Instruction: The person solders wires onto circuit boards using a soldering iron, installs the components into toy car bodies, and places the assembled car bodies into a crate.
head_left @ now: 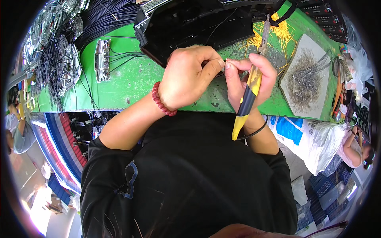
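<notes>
My left hand [189, 77] is closed in a pinch over the near edge of the green table [131, 89]. Thumb and index finger press together on something too small to make out. Almost touching it, the thumb and index fingertips of my right hand [236, 82] also meet in a pinch. That hand holds a yellow and black soldering iron [249, 97], its metal tip pointing away from me. Just beyond both hands lies a large black plastic housing [180, 33], partly hidden by my left hand.
Left on the table is a silvery part [102, 61] with black wires. Bundled black wires [107, 18] and piled silvery parts [65, 59] lie farther left. Yellow wires [281, 33] and a grey board [313, 105] with dark debris are right. People sit at both sides.
</notes>
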`<state>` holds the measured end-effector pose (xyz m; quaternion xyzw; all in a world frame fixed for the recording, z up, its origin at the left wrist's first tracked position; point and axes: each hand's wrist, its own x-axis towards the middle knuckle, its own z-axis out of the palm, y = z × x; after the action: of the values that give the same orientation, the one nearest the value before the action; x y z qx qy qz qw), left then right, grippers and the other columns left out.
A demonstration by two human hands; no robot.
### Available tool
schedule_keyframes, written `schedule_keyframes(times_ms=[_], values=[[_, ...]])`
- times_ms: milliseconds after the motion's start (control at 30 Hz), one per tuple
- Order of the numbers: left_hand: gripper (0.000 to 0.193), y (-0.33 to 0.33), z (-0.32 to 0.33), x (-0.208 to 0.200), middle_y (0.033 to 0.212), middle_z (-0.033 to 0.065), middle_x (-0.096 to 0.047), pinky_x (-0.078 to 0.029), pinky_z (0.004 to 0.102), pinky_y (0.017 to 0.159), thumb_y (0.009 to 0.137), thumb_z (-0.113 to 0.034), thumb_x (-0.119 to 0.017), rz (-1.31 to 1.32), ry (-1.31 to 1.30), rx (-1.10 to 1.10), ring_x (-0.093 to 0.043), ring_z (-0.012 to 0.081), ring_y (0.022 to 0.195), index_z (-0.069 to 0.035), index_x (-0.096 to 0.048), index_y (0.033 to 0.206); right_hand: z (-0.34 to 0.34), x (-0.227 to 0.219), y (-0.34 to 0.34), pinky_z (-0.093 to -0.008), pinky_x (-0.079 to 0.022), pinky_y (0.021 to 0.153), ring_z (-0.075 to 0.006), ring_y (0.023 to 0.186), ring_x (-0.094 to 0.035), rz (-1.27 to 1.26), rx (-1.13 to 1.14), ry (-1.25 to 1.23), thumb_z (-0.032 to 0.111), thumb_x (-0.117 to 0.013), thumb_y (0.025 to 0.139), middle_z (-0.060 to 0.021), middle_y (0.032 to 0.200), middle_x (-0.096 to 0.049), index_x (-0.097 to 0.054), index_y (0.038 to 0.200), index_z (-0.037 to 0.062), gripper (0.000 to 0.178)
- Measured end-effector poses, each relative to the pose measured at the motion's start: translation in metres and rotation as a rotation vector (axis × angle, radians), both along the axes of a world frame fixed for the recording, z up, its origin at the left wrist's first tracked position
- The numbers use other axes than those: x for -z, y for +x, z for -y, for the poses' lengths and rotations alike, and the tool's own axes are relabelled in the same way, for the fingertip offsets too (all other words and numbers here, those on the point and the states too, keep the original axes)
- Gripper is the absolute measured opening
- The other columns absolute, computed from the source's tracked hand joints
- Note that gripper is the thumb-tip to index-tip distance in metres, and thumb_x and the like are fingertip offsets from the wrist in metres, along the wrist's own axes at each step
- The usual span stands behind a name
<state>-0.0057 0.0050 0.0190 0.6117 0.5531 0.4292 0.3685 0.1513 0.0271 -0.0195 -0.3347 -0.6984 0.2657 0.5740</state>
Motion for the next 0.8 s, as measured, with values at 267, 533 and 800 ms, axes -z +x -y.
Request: schedule_keyframes(times_ms=[267,533,800], values=[[0.007,0.002,0.001,0.004,0.072,0.0115,-0.064,-0.051,0.0342,0.059,0.081,-0.007,-0.066,-0.039,0.075,-0.042,-0.064,0.0278,0.067,-0.002,-0.064,0.076,0.003,0.001,0.012,-0.0274,-0.053,0.062,-0.0202,0.068,-0.068,0.066,-0.013,0.156,-0.005,-0.075,0.076,-0.0111,0.08,-0.068,-0.053,0.108,-0.0003,0.039],[0.007,0.003,0.006,0.01,0.072,0.008,-0.064,-0.051,0.0353,0.058,0.08,-0.012,-0.068,-0.228,0.152,-0.041,-0.063,0.0273,0.066,-0.006,-0.066,0.077,-0.005,-0.016,0.01,-0.0233,-0.052,0.066,-0.012,0.073,-0.066,-0.041,-0.145,-0.363,-0.001,-0.072,0.079,-0.0085,0.078,-0.067,-0.055,0.115,0.0031,0.041],[0.007,0.001,0.006,0.01,0.074,0.0102,-0.063,-0.049,0.0286,0.058,0.078,-0.002,-0.07,-0.156,0.175,-0.012,-0.061,0.0234,0.065,-0.001,-0.066,0.084,-0.014,-0.019,0.019,-0.0221,-0.05,0.062,-0.0114,0.068,-0.065,0.102,-0.224,-0.341,-0.005,-0.072,0.077,-0.0071,0.078,-0.067,-0.06,0.111,0.0046,0.037]])
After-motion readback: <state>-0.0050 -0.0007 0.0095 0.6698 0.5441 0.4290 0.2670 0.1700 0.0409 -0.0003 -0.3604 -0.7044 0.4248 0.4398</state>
